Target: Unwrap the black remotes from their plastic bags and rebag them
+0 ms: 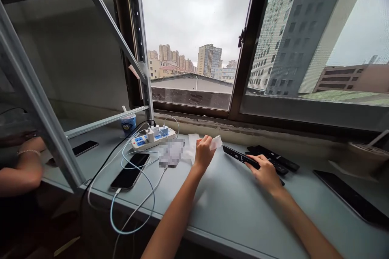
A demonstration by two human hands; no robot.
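Window, brown-framed, sliding (237, 48): behind the table, buildings and grey sky beyond.

Table, pale grey-green, smooth-topped (225, 210): runs below the window sill.

Shelf frame, grey metal, angled bars (36, 89): at left; beyond it, another person's bare forearm (27, 170) on the table edge.

Tablet-like slab, black, flat, rectangular (349, 194): far right of the table.

Power strip, white with blue sockets, oblong (142, 142): left of centre, plugs and cables attached.

Phone, black-screened, rectangular (130, 172): before the power strip, white cable plugged into its near end.

Right hand (266, 172): fingers grasping the near end of a slim black button-faced remote control (238, 156), tilted, its far end towards the left hand.

Left hand (205, 151): fingers clenched on a crumpled, translucent white tissue-like piece (216, 142), which juts out just beside the remote's far end.

Remote controls, black, elongated, overlapping (284, 160): lying on the table beyond the right hand; exact count unclear.

Cup, blue, printed, with straw (128, 124): behind the power strip.
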